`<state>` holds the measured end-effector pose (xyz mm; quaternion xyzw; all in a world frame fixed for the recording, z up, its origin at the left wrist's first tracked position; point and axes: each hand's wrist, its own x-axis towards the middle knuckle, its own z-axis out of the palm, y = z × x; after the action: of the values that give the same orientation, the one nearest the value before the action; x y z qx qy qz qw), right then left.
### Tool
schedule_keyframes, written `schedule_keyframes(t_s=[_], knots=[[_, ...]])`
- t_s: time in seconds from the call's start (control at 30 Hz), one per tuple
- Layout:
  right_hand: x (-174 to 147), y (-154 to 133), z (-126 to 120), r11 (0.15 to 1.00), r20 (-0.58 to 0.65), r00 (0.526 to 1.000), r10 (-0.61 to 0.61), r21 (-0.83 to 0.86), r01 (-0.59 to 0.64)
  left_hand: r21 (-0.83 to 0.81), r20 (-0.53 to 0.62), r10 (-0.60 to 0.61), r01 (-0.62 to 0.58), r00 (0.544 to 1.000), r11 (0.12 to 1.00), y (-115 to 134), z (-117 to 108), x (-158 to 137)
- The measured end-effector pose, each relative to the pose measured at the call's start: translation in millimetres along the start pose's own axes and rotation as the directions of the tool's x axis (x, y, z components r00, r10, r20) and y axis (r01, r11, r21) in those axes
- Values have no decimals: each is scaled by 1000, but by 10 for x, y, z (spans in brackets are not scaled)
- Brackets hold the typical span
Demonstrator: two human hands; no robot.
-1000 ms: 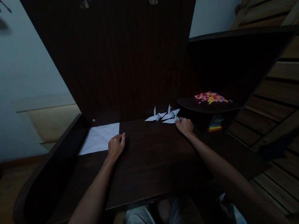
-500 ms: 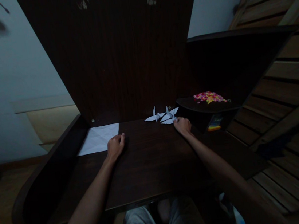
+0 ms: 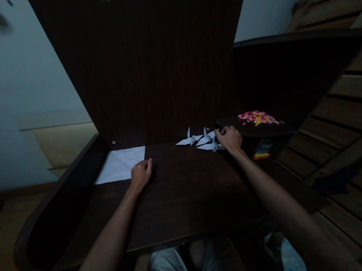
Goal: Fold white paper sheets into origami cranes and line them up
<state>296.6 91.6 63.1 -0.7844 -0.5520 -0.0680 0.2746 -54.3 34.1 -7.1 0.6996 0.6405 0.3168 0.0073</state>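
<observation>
Three white folded paper cranes stand close together at the back of the dark desk: a left crane [image 3: 186,142], a back crane [image 3: 205,138] and a front crane [image 3: 206,147]. My right hand [image 3: 231,138] is at their right end, thumb and fingers closed at the wing tip of the back crane, with the front crane's right wing just below. How firmly it grips cannot be seen. My left hand [image 3: 140,175] rests loosely curled on the desk, over the near right corner of a creased white paper sheet [image 3: 118,163]; its fingertips are mostly hidden.
A corner shelf [image 3: 233,127] at right bears a heap of small pink, red and yellow pieces [image 3: 257,117]. Below it stands a small item with a yellow-orange edge [image 3: 261,156]. A raised side panel [image 3: 57,205] borders the desk's left; a tall back panel [image 3: 145,69] rises behind.
My right hand has moved right and slightly back from the front crane, uncovering more of it. My left hand stays by the sheet. The view has shifted slightly.
</observation>
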Motion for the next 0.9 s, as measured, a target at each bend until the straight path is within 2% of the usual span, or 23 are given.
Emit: schedule_keyframes(t_s=[0.07, 0.17, 0.27, 0.37, 0.53, 0.9], knots=[[172, -81, -47, 998, 23, 998, -63, -24, 64, 0, -5, 2, -2, 1000, 1000, 0, -1, 0], [380, -202, -39, 986, 132, 985, -108, -114, 123, 2, -7, 1, -1, 1000, 1000, -8, 1, 3], [494, -284, 37, 963, 249, 960, -131, -199, 183, -2, -10, -11, 11, 1000, 1000, -16, 11, 7], [544, -329, 123, 943, 304, 943, -137, -253, 219, -4, -17, -20, 20, 1000, 1000, -19, 24, 8], [599, -364, 227, 929, 349, 930, -120, -291, 229, -27, -29, -12, 11, 1000, 1000, -20, 38, 7], [648, -430, 318, 925, 354, 928, -116, -300, 231, -21, -26, 0, 0, 1000, 1000, -14, 42, 9]])
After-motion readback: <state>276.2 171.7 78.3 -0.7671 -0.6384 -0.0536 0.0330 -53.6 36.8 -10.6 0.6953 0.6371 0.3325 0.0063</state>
